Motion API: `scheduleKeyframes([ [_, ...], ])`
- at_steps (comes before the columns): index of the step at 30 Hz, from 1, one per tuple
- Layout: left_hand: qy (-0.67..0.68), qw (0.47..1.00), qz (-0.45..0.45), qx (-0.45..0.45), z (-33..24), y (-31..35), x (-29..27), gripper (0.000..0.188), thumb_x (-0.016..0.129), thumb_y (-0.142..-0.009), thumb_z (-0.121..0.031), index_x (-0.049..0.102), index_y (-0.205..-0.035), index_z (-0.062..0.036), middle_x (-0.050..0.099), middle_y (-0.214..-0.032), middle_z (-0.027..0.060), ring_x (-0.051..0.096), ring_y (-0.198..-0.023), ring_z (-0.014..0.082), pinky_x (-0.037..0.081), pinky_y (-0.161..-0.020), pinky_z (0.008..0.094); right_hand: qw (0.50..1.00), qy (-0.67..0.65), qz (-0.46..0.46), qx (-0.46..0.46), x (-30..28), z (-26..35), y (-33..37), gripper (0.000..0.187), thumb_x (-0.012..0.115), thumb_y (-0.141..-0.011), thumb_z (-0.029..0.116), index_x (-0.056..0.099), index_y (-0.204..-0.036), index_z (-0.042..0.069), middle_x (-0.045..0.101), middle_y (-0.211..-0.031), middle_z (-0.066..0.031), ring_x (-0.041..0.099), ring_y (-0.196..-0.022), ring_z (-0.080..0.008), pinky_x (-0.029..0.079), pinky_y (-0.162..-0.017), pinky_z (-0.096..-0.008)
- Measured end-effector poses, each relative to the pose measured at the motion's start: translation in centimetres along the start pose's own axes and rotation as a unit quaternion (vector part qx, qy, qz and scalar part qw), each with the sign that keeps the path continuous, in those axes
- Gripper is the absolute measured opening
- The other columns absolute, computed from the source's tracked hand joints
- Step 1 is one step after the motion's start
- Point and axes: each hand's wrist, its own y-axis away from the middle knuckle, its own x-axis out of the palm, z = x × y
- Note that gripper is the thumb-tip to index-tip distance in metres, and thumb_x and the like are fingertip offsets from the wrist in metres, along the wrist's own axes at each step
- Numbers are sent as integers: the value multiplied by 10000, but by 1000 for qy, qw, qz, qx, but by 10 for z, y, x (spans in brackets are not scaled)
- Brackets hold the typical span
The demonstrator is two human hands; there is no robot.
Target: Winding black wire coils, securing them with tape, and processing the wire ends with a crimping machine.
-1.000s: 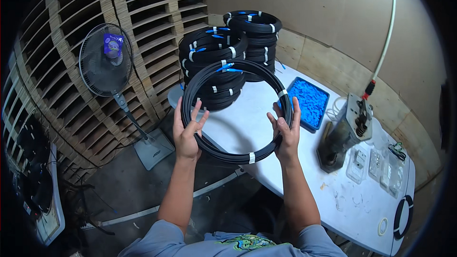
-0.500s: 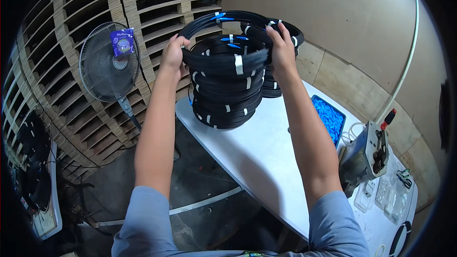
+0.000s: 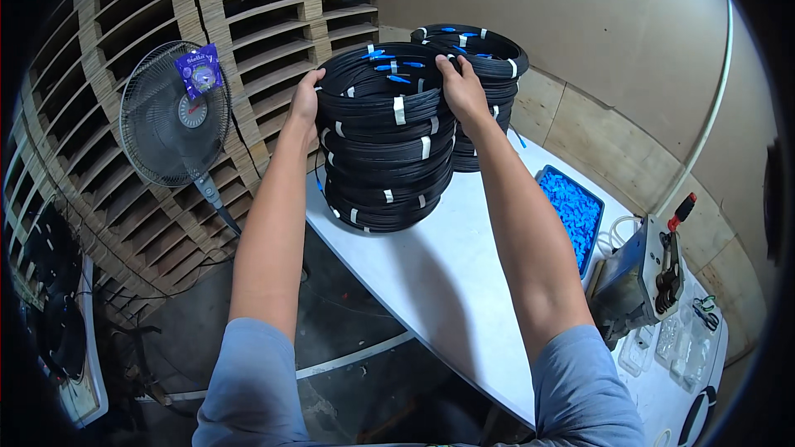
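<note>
The single fisheye view, worn on the head, looks from above and from the near side of the coil stack (image 3: 377, 153), facing forward and down at it, fairly near, reaching to the fan (image 3: 149, 136) left of it.

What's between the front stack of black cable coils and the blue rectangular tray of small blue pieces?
Head view: white tabletop beside the stack, then the right forearm, partly hiding the tray.
</note>
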Motion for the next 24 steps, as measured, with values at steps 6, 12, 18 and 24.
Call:
scheduleKeyframes([
  [6,-58,996,-57,28,5,-23,-8,468,479,-952,-428,684,-1127,-47,701,-1159,122,619,-1032,269,438,-988,359,1000,26,1,10,1,2,-8,818,538,-895,572,360,-1511,64,473,-1448,-267,448,-1357,-401,340,-1132,-400],
  [12,-7,999,-51,-7,11,-19,0,453,486,-934,-412,687,-1105,-44,709,-1121,141,627,-1006,281,454,-970,367,1000,20,3,6,-2,-3,-8,815,555,-880,519,340,-1518,60,477,-1441,-275,457,-1350,-405,338,-1133,-394],
  [18,26,999,-31,-20,5,-14,-3,430,482,-929,-406,689,-1071,-57,722,-1061,131,642,-940,279,485,-915,372,999,52,3,14,5,4,-5,804,532,-876,481,321,-1522,52,484,-1427,-288,456,-1348,-409,336,-1136,-396],
  [24,22,999,-42,-20,6,-11,3,407,476,-940,-402,687,-1031,-66,724,-1029,112,640,-919,261,488,-900,372,999,41,0,6,3,0,-6,785,509,-873,448,319,-1519,44,483,-1425,-291,452,-1348,-414,332,-1137,-404],
])
